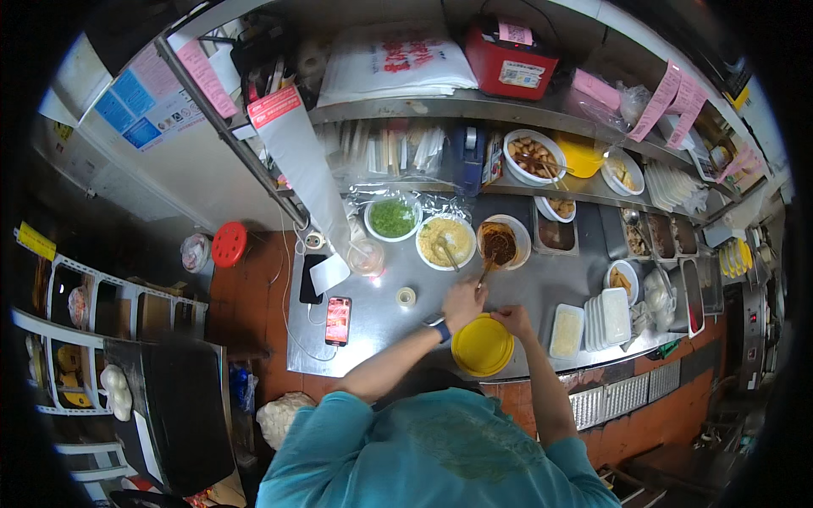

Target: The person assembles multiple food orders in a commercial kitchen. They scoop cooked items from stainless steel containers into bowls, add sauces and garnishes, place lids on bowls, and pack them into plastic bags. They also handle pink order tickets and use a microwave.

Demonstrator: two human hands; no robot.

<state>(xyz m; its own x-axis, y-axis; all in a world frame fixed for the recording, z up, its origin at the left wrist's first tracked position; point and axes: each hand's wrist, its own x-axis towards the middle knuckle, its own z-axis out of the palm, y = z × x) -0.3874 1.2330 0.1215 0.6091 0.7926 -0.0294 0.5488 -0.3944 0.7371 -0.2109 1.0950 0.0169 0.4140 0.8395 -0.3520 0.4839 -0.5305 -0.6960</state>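
L hand [464, 305] has its fingers wrapped round the spoon [487, 273] in the sauce tub [524, 245], R hand [511, 321] pinching the yellow plate [483, 347] just this side of that tub, & an overfull spoon cd drip on the worktop [555, 284] btwn.

Utensil [485, 274] in tub [522, 243]; phone [338, 321] left

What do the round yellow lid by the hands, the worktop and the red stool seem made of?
Yellow lid: probably plastic, satin; even colour, soft sheen.
Worktop: looks like stainless steel, dull-polished; grey, with blurred bright reflections.
Red stool: likely moulded plastic; uniform colour and round holes in the seat, though painted metal can't be ruled out.
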